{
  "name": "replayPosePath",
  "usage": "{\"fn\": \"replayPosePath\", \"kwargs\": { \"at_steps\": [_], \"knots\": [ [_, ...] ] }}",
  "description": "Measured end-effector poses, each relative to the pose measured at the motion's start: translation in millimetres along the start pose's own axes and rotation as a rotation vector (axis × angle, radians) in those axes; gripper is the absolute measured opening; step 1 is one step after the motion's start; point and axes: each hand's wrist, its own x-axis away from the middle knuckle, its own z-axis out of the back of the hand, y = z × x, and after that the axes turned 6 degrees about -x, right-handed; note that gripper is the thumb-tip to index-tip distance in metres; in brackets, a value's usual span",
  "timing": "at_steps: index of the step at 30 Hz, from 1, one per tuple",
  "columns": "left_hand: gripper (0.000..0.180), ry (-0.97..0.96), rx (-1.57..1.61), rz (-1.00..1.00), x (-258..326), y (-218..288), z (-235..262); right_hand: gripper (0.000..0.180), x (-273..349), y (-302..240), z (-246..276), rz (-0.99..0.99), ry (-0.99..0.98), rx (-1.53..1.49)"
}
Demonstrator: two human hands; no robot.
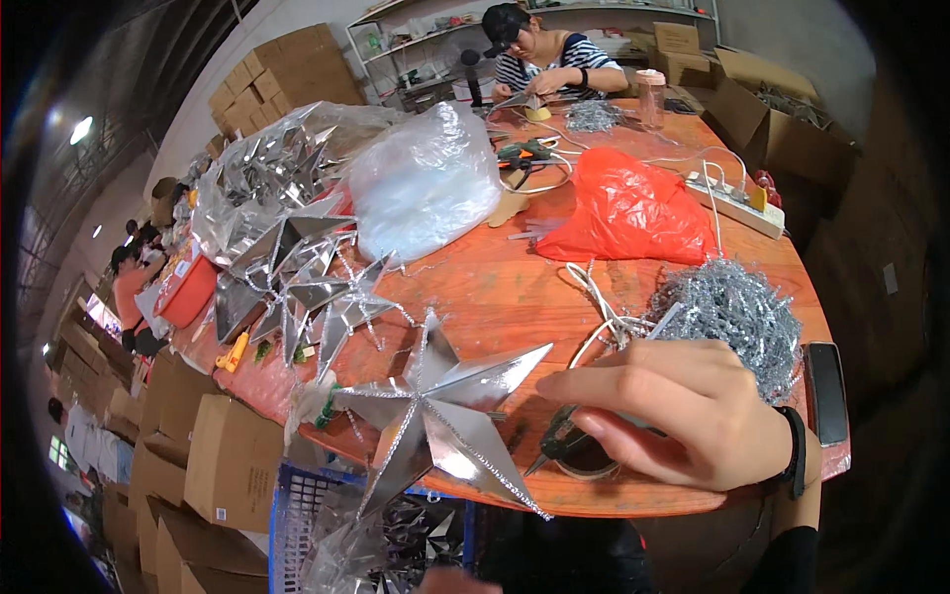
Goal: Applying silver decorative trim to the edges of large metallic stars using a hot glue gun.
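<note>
A silver five-pointed star (426,406) with sparkly silver trim along some ridges lies at the table's near edge, partly overhanging it. My right hand (683,416) is just right of the star, its fingers and thumb curled around a dark green hot glue gun (559,441). Most of the gun is hidden by the hand; its nozzle points down and left beside a tape roll (586,465). Only a blurred bit of my left hand (455,582) shows at the lower edge, below the star, its fingers hidden. A heap of silver tinsel (732,322) sits beyond my right hand.
More silver stars (307,282) lie at left beside clear plastic bags (426,183). A red bag (633,208), a power strip (737,203) and a phone (826,391) are on the wooden table (475,292). A blue basket (292,525) stands below. Another person (554,69) works opposite.
</note>
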Motion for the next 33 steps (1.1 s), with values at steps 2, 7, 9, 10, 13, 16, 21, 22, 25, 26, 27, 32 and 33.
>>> {"fn": "replayPosePath", "kwargs": {
  "at_steps": [2,7,9,10,13,16,21,22,25,26,27,32,33],
  "knots": [
    [0.057,0.060,0.013,0.017,14,-5,5,0.025,-2,-3,2,-0.036,-0.006,-0.019],
    [0.033,0.048,0.686,-0.004,-5,20,-7,0.025,-9,-12,2,-0.131,-0.053,-0.030],
    [0.034,0.054,0.711,0.117,-13,19,-14,0.024,-4,-14,5,-0.145,0.010,0.050],
    [0.032,0.016,0.703,0.115,-14,17,-12,0.022,-5,-15,4,-0.138,0.028,0.047],
    [0.031,0.037,0.627,0.122,-12,17,-12,0.022,-6,-14,3,-0.132,-0.016,0.036],
    [0.036,0.065,0.642,0.168,-17,13,-10,0.022,-7,-14,0,-0.098,0.006,0.034],
    [0.040,0.021,0.361,0.165,-36,-3,-11,0.023,-7,-18,2,-0.146,-0.010,0.025],
    [0.041,0.074,0.249,0.164,-40,-4,-13,0.024,-7,-18,3,-0.158,-0.027,0.022],
    [0.045,0.142,0.128,0.165,-49,-5,-14,0.026,-6,-15,6,-0.124,-0.085,0.035],
    [0.044,0.141,0.068,0.211,-53,-2,-16,0.026,-5,-14,6,-0.124,-0.084,0.044],
    [0.042,0.141,0.008,0.256,-56,3,-17,0.026,-5,-14,6,-0.132,-0.086,0.034],
    [0.044,0.136,0.090,0.259,-64,3,-15,0.027,-6,-4,-4,-0.030,-0.008,0.007],
    [0.042,0.094,0.051,0.226,-63,-2,-8,0.027,-7,-6,-2,-0.027,-0.008,0.012]
  ]
}}
